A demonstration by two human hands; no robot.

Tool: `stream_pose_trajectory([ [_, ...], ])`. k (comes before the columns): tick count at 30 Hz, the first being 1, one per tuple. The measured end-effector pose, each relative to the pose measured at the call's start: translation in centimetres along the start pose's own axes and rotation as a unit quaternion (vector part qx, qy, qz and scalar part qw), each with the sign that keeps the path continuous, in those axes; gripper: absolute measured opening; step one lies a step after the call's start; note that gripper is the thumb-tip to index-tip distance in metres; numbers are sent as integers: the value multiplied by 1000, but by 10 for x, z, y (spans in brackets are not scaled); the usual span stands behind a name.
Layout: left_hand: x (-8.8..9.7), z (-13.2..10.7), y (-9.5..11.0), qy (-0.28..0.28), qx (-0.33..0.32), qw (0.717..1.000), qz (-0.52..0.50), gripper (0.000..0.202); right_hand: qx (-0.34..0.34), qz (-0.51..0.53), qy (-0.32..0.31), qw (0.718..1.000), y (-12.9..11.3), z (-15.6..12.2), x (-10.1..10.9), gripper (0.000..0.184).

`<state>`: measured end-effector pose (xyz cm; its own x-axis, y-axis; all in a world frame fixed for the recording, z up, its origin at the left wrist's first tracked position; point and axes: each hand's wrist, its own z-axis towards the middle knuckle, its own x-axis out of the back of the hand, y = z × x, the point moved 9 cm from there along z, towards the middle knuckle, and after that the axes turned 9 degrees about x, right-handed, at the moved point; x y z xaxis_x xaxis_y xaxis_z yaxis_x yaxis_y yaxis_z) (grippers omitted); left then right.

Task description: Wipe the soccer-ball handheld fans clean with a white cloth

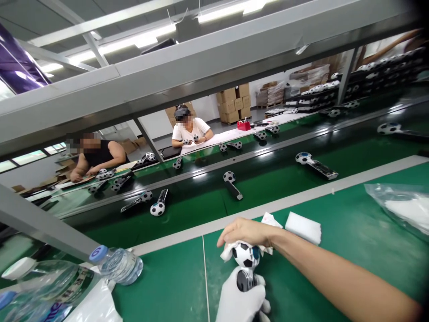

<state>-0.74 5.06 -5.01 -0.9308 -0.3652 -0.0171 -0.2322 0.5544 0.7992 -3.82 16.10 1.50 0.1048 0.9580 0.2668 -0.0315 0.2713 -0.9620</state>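
Observation:
My left hand (pixel 239 297), in a white glove, is wrapped round the black handle (pixel 246 279) of a device with a soccer-ball head. The black-and-white ball head (pixel 244 256) points up and away from me, with a dark blue disc on its right side. My bare right hand (pixel 246 232) lies over the top of the ball, fingers bent, with a crumpled white cloth (pixel 228 252) pressed between palm and ball. The cloth's edges stick out on both sides. The left fingertips curl round the handle's right side.
A conveyor belt (pixel 197 212) carries several similar soccer-ball devices (pixel 317 165). Near my right arm lies a folded white wipe stack (pixel 303 227); a plastic bag (pixel 405 208) is farther right. Water bottles (pixel 122 266) stand left. Two people (pixel 191 129) work across the belt. A metal beam (pixel 201 62) crosses overhead.

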Motion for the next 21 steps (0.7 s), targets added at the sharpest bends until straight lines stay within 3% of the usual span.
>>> stream_pose_trajectory([
  [2,-6,3,2,-53,-5,996,-76,39,7,157,9,987,4,-2,-1,27],
  [5,-6,3,4,-115,-16,971,-209,54,32,407,94,908,9,-6,-7,30],
  [7,1,4,-1,-111,-2,962,-250,54,50,442,185,876,13,-11,-6,34],
  [9,8,8,-5,-94,11,956,-276,50,67,377,283,880,13,-20,-2,34],
  [11,13,12,-6,-86,11,954,-287,44,102,242,346,901,0,-32,2,33],
  [13,15,16,-7,-86,18,952,-292,40,167,77,340,922,-25,-40,0,30],
  [16,10,18,-11,-108,46,953,-280,44,238,-86,285,924,-52,-42,-10,31],
  [18,5,15,-12,-128,63,953,-268,47,204,-61,279,936,-46,-37,-5,30],
  [21,1,9,-6,-146,71,953,-255,49,84,156,258,950,-9,-19,0,29],
])
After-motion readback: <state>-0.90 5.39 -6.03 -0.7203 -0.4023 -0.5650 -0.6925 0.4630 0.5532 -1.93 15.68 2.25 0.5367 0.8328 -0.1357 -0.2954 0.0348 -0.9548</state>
